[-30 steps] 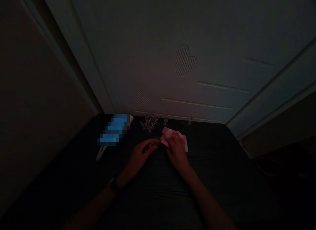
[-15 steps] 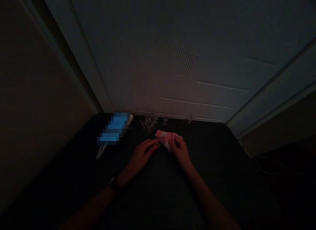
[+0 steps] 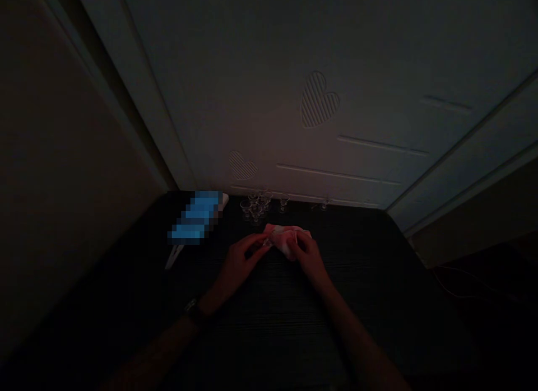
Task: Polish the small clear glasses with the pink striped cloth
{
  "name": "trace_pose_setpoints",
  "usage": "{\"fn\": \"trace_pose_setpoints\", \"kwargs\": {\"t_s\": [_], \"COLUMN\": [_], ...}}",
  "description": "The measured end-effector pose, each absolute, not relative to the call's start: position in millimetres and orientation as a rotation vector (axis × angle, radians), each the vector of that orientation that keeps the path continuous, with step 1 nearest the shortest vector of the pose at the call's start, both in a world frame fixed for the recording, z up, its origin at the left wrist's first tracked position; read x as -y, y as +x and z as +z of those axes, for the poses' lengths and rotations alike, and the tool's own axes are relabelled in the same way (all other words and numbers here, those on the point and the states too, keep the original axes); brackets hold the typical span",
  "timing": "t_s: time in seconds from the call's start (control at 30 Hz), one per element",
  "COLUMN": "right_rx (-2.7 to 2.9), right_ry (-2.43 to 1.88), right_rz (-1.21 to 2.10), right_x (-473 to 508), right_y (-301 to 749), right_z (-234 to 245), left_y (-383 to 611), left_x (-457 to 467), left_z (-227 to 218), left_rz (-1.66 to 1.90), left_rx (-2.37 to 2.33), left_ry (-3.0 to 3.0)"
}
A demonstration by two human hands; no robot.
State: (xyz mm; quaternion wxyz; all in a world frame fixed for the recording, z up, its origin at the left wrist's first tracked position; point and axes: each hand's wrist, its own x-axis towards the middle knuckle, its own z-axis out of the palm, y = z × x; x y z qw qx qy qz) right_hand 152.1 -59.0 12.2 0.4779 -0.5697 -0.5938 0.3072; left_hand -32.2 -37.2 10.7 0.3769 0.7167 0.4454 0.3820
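The fingers of my left hand (image 3: 239,262) pinch a small clear glass (image 3: 267,243), of which only the near end shows. A pink and white cloth (image 3: 282,237) covers the rest of it. My right hand (image 3: 310,256) grips the cloth from the right, thumb and fingers pressed into its folds against the glass. Just behind the cloth stands a cluster of several small stemmed glasses (image 3: 255,206). One more glass (image 3: 283,203) is to their right, and another glass (image 3: 324,204) sits farther right by the panel. The light is very dim, so fine detail is lost.
On the left of the dark table (image 3: 269,324), a blurred-out device with a blue screen (image 3: 196,217) leans on a white stand (image 3: 174,256). A pale panel with raised hearts (image 3: 319,99) rises behind the table. A thin cable (image 3: 454,293) hangs at right.
The cloth has shifted and bunched slightly around the glass as my fingers move a little. Both hands keep their grip, and the view has shifted slightly.
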Motion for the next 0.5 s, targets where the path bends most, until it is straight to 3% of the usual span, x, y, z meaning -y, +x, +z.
{"fn": "trace_pose_setpoints", "kwargs": {"t_s": [0.5], "right_rx": [1.435], "right_ry": [-1.413], "right_rz": [0.736], "right_x": [59.9], "right_y": [152.6], "right_z": [10.2], "left_y": [-29.9], "left_x": [41.4], "left_z": [12.3], "left_rz": [0.891], "left_rx": [-1.082], "left_ry": [1.843]}}
